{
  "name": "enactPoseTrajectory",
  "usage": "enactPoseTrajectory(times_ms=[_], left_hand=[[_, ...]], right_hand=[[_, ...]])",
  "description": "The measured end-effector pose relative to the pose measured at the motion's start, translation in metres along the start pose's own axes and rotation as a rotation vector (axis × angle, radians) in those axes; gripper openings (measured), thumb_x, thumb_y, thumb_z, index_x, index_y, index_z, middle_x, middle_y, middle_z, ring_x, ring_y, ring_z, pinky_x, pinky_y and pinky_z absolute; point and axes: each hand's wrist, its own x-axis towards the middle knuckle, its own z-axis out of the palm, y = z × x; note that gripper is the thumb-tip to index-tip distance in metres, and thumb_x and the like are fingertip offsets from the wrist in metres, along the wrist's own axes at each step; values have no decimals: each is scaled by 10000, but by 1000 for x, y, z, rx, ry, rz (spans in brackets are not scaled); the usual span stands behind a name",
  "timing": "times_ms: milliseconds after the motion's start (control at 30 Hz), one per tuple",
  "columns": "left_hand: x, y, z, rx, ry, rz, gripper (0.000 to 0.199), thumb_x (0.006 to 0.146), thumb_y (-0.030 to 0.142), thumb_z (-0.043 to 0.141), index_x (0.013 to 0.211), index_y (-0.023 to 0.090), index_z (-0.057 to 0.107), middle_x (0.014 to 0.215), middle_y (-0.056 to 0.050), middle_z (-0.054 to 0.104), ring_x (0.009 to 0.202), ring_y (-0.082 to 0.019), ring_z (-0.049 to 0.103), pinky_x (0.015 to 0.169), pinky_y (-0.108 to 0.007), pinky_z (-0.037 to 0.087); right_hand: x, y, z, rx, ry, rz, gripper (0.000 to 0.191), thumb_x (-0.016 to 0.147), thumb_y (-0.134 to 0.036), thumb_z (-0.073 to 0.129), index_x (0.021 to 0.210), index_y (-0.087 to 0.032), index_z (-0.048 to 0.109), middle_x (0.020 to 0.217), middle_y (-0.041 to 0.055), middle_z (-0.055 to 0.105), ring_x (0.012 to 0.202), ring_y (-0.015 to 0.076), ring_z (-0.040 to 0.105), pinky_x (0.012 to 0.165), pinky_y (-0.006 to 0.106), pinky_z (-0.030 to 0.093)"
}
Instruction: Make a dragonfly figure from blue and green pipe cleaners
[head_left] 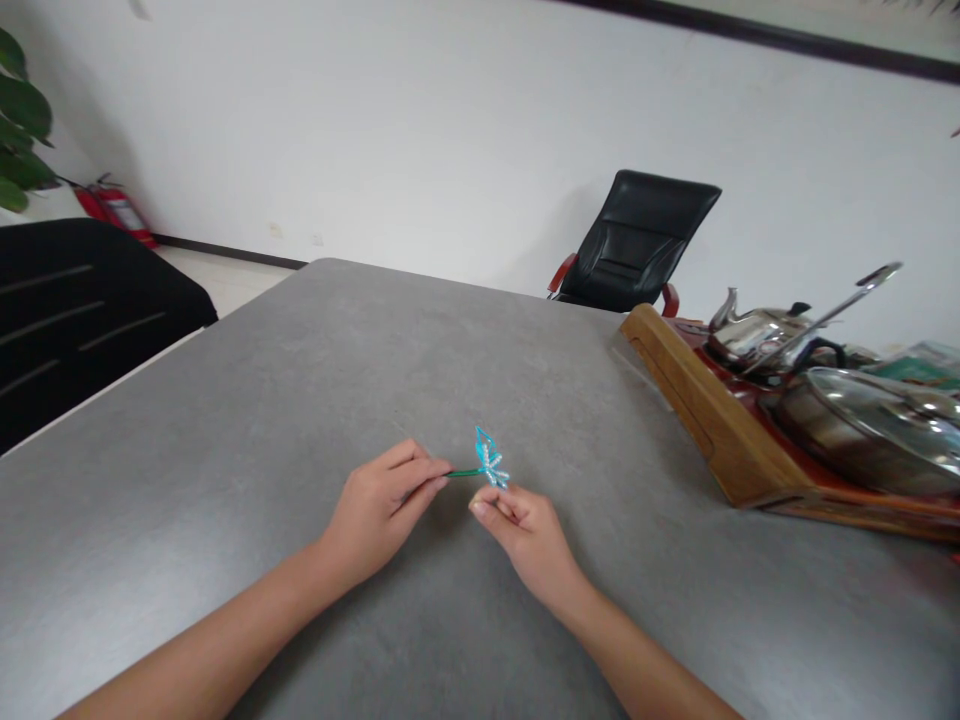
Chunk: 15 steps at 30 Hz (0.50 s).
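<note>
Soft, even light covers the grey table [315,360], and I see whitish glare toward its near left and right corners. Faint shadows spread on it below the left hand [386,505] and right hand [529,535]. At its right side, the kettle [739,338] and pot [840,440] glint, slightly blurred and stretched.

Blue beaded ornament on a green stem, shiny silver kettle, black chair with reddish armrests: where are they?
Blue beaded ornament [491,463]: head view, on its beaded centre.
Shiny silver kettle [750,334]: head view, on its rounded body.
Black chair with reddish armrests [641,228]: head view, on its backrest.
</note>
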Motion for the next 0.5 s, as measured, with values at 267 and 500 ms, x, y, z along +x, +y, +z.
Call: enactPoseTrajectory(times_ms=[267, 500], left_hand=[[0, 1, 0, -27, -3, -41, 176, 912, 207, 509, 992, 214, 666, 778, -5, 547, 689, -110, 530, 627, -217, 411], [1, 4, 0, -93, -25, -90, 166, 919, 182, 481, 934, 177, 646, 804, -20, 581, 745, -129, 541, 676, -235, 414]], right_hand=[[1, 2, 0, -4, -15, -14, 223, 853, -335, 506, 693, -182, 522, 585, -54, 311, 540, 104, 285, 519, 245, 234], [-1, 3, 0, -29, -11, -15, 217, 855, -325, 518, 701, -177, 556, 578, -53, 323, 528, 99, 281, 503, 242, 220]])
